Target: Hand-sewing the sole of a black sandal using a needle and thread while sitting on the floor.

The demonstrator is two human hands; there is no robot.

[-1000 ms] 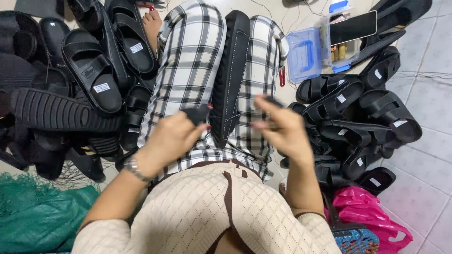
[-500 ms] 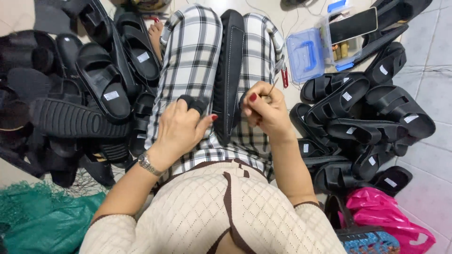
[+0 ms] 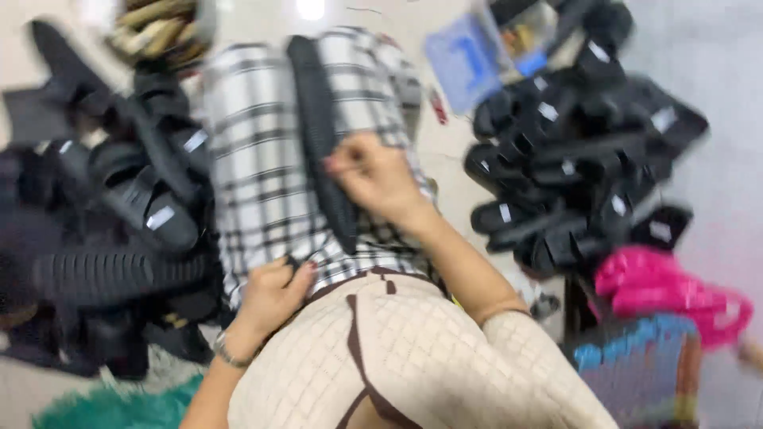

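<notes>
Sandal (image 3: 318,119) long axis runs along lap | right hand (image 3: 381,179) grip on it | left hand (image 3: 270,294) grip unclear

Left hand (image 3: 270,294) curled low, wrist bent — right hand (image 3: 380,176) reached farther forward, fingers pinched, forearm outstretched.

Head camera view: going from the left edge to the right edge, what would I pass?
Pile of black sandals → left hand → long black sandal on the checked lap → right hand → second heap of black sandals → pink bag.
</notes>
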